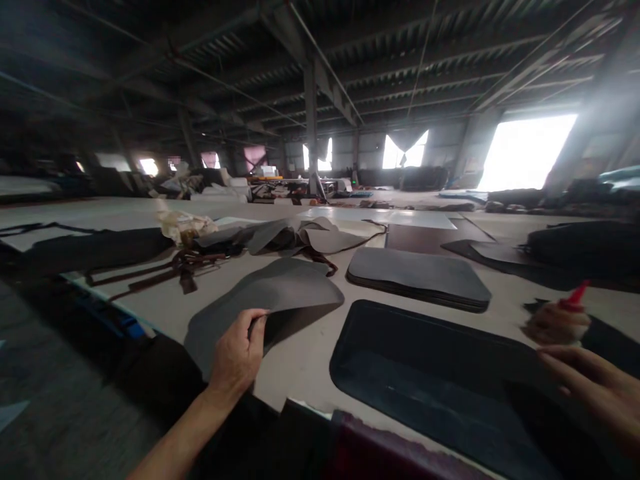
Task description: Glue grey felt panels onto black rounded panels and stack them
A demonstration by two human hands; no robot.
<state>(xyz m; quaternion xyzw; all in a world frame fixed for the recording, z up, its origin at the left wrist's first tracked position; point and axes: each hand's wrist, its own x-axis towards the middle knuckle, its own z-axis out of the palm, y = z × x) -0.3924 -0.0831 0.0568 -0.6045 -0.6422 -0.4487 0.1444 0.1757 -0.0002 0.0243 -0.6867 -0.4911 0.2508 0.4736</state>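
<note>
My left hand pinches the near edge of a curved grey sheet of leather-like material and lifts it, so its dark underside shows. At the right, my right hand grips a small bottle with a red nozzle, and most of the bottle is hidden by the fingers. Below that hand lies a large dark rounded panel with a raised rim. Another grey rounded pad rests on the table beyond it.
The pale worktable also holds crumpled grey sheets, brown straps, a wrinkled paper wrapping, and dark panels at both sides. Its near left edge has a blue strip. Beyond stand a steel column and cluttered benches.
</note>
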